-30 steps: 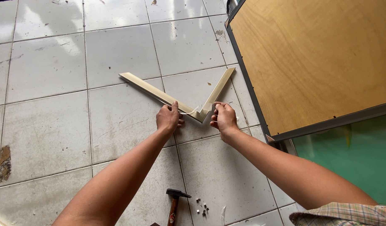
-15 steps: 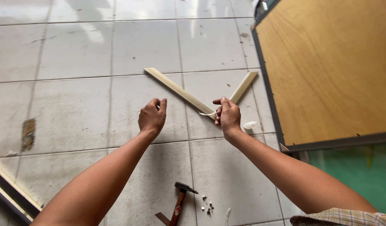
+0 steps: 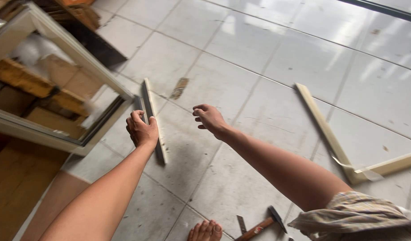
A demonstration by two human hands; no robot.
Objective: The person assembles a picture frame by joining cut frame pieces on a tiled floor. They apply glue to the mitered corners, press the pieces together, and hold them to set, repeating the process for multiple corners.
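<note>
On the tiled floor, at the far left, a large framed panel leans. Right of it lies a pale wooden L-shaped frame corner, well apart from both hands. Nearer the middle, a long dark moulding strip lies flat. It looks stiff, light and slim, best gripped mid-length. The left hand curls loosely over it, the right hand hangs empty, half-curled. A hammer lies near.

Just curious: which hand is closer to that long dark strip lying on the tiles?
The left hand. It hovers right over the dark strip, fingers curled, though contact is unclear. The right hand is off to the strip's right, above bare tile, holding nothing.
</note>
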